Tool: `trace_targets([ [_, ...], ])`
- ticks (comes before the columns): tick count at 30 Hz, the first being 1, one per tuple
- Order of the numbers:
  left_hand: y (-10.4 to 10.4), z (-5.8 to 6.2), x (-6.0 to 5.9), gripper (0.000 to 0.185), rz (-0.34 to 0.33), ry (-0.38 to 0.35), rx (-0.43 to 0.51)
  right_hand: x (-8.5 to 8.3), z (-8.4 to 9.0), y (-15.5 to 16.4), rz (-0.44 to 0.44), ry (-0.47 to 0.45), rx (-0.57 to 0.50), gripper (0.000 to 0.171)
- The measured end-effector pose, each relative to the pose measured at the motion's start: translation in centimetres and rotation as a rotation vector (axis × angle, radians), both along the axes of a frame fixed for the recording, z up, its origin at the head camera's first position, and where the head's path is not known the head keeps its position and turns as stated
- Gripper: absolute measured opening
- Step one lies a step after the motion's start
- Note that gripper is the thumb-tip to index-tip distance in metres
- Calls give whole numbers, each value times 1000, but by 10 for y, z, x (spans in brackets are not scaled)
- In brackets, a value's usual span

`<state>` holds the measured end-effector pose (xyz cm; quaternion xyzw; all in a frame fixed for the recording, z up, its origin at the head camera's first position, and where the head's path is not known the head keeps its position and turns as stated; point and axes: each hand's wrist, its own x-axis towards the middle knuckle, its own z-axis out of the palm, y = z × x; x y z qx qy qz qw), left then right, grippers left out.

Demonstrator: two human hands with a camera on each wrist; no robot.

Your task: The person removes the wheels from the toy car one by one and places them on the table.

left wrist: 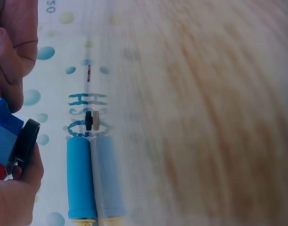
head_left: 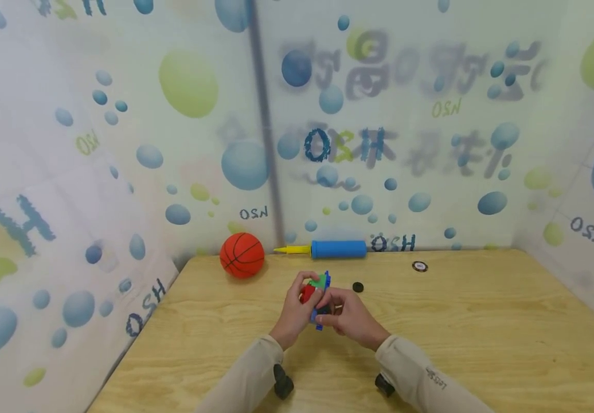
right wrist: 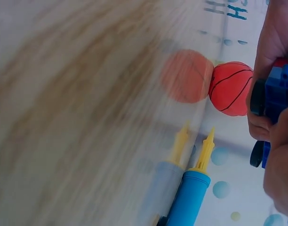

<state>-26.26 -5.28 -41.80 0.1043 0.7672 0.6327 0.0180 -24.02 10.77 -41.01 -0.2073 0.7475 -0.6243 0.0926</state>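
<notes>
Over the table, both hands hold a small toy car (right wrist: 279,87) of blue, red and green parts with black wheels. My left hand (head_left: 293,307) grips its red and green side, fingers curled over the top. From the other side my right hand (head_left: 351,315) pinches the lower blue part, beside a black wheel (right wrist: 257,154). In the left wrist view, another look at a black wheel (left wrist: 27,141) shows it on the blue body near the left fingers. Much of the car is hidden by the hands.
A loose black wheel (head_left: 358,287) lies on the wooden table (head_left: 483,332) beyond the right hand. Farther back are a round chip (head_left: 419,266), a blue hand pump (head_left: 338,249) with a yellow nozzle, and a red basketball (head_left: 242,256). Patterned curtains (head_left: 405,143) border the table.
</notes>
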Motion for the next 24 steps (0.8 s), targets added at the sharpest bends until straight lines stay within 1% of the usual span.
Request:
trace_targets([
  [5,1,-1,-1,25,2,0,9,4,-1,0,-24,89,35,15],
  [6,1,-1,-1,25,7,0,4,5,-1,0,-29,124,54,14],
  [9,0,-2,-3,26,32,8,-9,5,-2,1,-37,237,121,12],
  [12,-3,0,-4,26,72,5,-25,3,-1,4,-28,279,161,11],
  [13,-4,0,-5,26,76,6,-23,2,-1,6,-18,266,157,12],
  [15,-6,1,-5,27,77,4,-27,1,1,10,-7,211,132,15],
  [18,-7,3,-4,28,65,-1,-23,0,3,18,8,150,100,21],
  [21,-10,4,-1,30,65,-10,-8,-2,4,24,31,136,88,27],
  [24,-13,4,-1,31,68,-19,11,-5,7,31,61,128,102,29],
])
